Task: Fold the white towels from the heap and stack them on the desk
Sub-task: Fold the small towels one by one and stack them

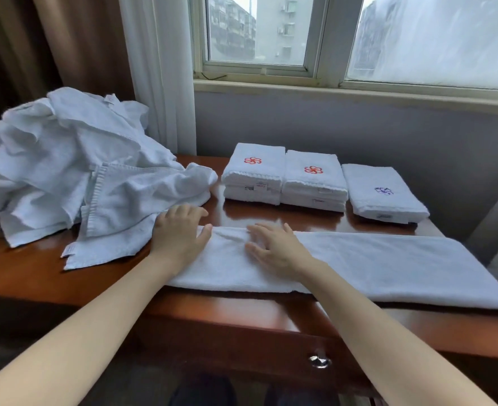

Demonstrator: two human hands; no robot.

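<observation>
A white towel (373,263), folded into a long strip, lies across the front of the wooden desk (31,276). My left hand (179,234) rests flat on its left end with fingers straight. Just to the right, my right hand (274,249) lies on the strip with fingers spread. The heap of loose white towels (66,165) fills the desk's left side, close to my left hand. At the back stand three lots of folded towels: two stacks with red emblems (253,174) (313,181) and one towel with a purple emblem (384,193).
A window and grey wall run behind the desk, with curtains (160,68) at the back left. A drawer with a metal knob (319,361) sits under the desk's front edge. The strip's right end reaches the desk's right edge.
</observation>
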